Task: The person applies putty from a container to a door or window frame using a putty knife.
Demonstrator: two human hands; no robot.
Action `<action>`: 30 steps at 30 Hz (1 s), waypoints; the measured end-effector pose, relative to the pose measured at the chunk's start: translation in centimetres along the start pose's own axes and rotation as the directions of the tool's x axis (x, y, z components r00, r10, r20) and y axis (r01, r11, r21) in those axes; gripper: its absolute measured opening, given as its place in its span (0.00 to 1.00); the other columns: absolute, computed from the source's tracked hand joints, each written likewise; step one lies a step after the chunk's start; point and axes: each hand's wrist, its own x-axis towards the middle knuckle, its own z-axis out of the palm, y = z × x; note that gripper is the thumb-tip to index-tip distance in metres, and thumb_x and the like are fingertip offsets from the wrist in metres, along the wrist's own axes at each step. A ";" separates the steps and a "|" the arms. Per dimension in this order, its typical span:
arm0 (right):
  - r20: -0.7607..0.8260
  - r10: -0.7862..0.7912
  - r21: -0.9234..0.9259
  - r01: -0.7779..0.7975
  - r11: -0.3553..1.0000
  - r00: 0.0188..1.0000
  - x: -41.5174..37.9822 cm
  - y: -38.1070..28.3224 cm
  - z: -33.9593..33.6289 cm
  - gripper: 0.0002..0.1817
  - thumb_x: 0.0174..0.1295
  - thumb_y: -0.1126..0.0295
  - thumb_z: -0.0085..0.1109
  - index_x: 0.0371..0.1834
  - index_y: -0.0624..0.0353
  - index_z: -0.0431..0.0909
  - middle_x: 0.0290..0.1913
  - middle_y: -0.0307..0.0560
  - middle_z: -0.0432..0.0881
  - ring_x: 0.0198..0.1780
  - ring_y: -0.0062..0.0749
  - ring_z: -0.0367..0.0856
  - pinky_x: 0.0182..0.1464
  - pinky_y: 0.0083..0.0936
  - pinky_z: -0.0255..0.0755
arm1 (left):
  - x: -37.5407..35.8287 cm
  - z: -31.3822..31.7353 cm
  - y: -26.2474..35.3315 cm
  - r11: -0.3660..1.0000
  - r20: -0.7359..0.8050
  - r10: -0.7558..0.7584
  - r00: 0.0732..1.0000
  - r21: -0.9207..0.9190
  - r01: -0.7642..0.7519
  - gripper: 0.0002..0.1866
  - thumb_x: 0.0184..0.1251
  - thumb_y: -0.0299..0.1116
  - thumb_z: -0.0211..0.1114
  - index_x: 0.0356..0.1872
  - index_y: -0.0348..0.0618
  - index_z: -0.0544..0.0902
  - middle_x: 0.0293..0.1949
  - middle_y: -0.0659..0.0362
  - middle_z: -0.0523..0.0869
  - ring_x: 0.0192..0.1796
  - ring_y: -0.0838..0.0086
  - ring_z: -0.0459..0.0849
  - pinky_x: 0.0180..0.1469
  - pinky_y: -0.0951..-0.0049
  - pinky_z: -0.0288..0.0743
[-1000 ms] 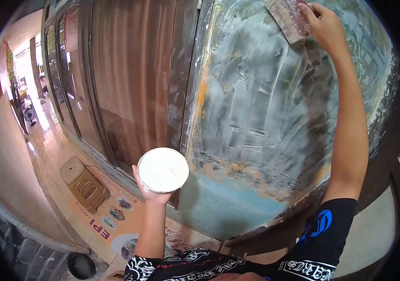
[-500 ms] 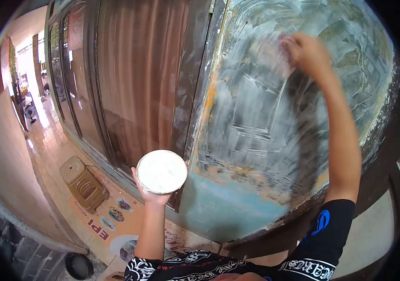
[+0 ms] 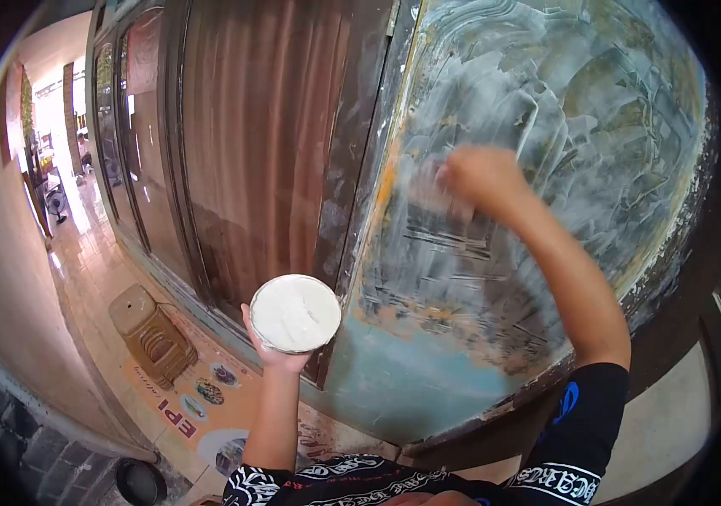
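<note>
My left hand [image 3: 281,358] is closed round the side and underside of a round tub of white putty [image 3: 295,313], held level in front of the door frame. The paste inside has an uneven, ridged surface. Up on the wall panel [image 3: 428,358], my right hand [image 3: 483,179] is closed on a flat, pale putty scraper [image 3: 432,185], which is smeared by motion. Its blade lies at the panel's left part. Streaky white putty [image 3: 538,110] covers much of the panel, with bare blue-green paint showing at the bottom.
A brown curtain [image 3: 263,152] hangs behind the glass to the left. A brown plastic stool [image 3: 154,333] and a printed banner [image 3: 188,405] lie on the tiled floor. Lower left are a black bowl [image 3: 139,482] and a fan [image 3: 56,202] farther back.
My right hand has swept down and to the left across the panel with the scraper. The left hand and tub have barely shifted.
</note>
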 end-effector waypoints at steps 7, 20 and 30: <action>-0.609 0.235 0.341 -0.018 0.940 0.757 2.9 10.1 -8.3 0.18 0.69 0.53 0.57 0.38 0.56 0.85 0.31 0.53 0.85 0.33 0.53 0.84 0.36 0.41 0.74 | 0.3 -0.8 0.4 1.000 -0.009 0.009 1.000 -0.003 -0.009 0.43 0.68 0.73 0.46 0.70 0.48 0.71 0.70 0.54 0.74 0.69 0.50 0.73 0.71 0.42 0.65; 0.066 -0.308 0.073 0.304 0.950 0.949 -6.8 -6.1 8.6 0.10 0.65 0.62 0.57 0.30 0.54 0.82 0.34 0.45 0.86 0.38 0.43 0.88 0.33 0.42 0.78 | -0.1 -0.8 1.4 1.000 -0.027 0.012 1.000 0.012 -0.011 0.45 0.67 0.74 0.46 0.71 0.48 0.70 0.71 0.50 0.72 0.70 0.47 0.71 0.71 0.39 0.66; -0.560 0.216 0.266 -0.073 0.961 0.800 4.2 7.9 -8.5 0.16 0.71 0.53 0.56 0.40 0.53 0.85 0.34 0.50 0.85 0.37 0.48 0.84 0.38 0.41 0.75 | -0.3 -1.3 0.6 1.000 -0.032 0.007 0.999 0.027 -0.006 0.45 0.67 0.74 0.46 0.72 0.48 0.69 0.71 0.52 0.71 0.71 0.47 0.71 0.71 0.38 0.65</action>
